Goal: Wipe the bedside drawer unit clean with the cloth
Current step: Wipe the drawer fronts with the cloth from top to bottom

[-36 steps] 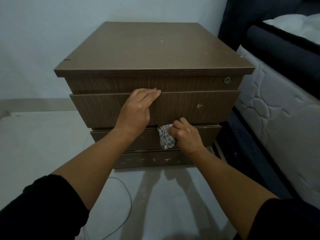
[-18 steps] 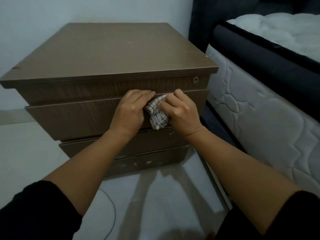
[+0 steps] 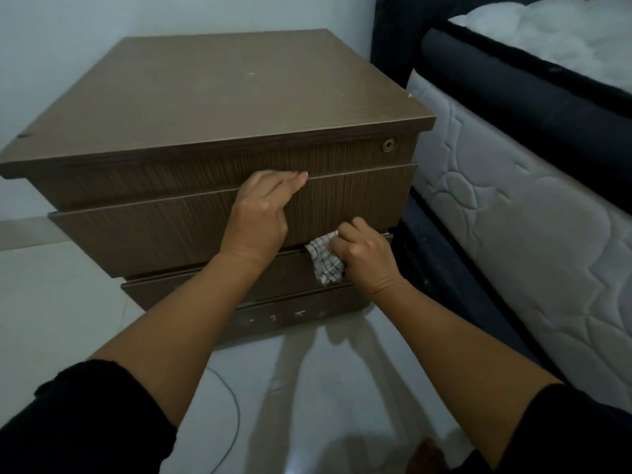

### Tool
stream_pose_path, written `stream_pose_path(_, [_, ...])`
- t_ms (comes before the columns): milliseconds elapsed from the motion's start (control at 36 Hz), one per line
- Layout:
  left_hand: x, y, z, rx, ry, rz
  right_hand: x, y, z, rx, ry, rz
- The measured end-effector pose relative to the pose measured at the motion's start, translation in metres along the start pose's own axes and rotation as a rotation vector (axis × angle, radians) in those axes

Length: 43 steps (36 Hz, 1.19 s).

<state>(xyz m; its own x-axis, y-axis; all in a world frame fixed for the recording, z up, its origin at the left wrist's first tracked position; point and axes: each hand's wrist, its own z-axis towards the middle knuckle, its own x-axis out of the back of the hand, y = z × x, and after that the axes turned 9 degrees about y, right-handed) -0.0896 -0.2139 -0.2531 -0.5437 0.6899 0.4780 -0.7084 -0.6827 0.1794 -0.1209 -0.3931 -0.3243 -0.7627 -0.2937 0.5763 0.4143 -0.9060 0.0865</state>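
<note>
The bed (image 3: 533, 186), with its quilted white mattress side and dark frame, stands just to the right of the drawer unit. The brown wood-grain bedside drawer unit (image 3: 219, 107) sits on a pale floor (image 3: 51, 319) against a light wall; its flat top overhangs the fronts below. A small round lock (image 3: 389, 144) sits near the right end of the unit's top front panel. Below that panel the large drawer front (image 3: 164, 230) juts forward of the unit, and a narrower drawer front (image 3: 191, 292) lies beneath it, with a scuffed base strip lower still.

Both forearms reach toward the front of the unit, each in a black sleeve pushed up. The left hand (image 3: 261, 213) lies on the large drawer front, its fingers hooked over that front's upper edge, holding nothing loose. The right hand (image 3: 364, 256) is closed in a fist around the checked cloth (image 3: 325, 260), pressed at the lower right corner of the large drawer front where it meets the narrower one. The cloth hangs bunched to the left of the fist, touching the narrower front. A thin cable (image 3: 232, 405) curves across the floor in front of the unit.
</note>
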Motion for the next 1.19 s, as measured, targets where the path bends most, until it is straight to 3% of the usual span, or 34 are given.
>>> stream_pose_path(306, [0.001, 0.017, 0.005, 0.001, -0.125, 0.056, 0.059, 0.03, 0.053, -0.064, 0.193, -0.115])
stream_pose_path(500, [-0.012, 0.035, 0.013, -0.061, -0.161, 0.04, 0.05, 0.043, 0.044, -0.072, 0.165, -0.143])
stream_pose_path(806, [-0.017, 0.038, 0.019, -0.042, -0.166, 0.041, 0.032, 0.048, -0.013, -0.295, -0.103, -0.164])
stream_pose_path(1194, [-0.018, 0.031, 0.022, -0.077, -0.149, -0.036, 0.029, 0.033, -0.001, -0.136, -0.077, -0.055])
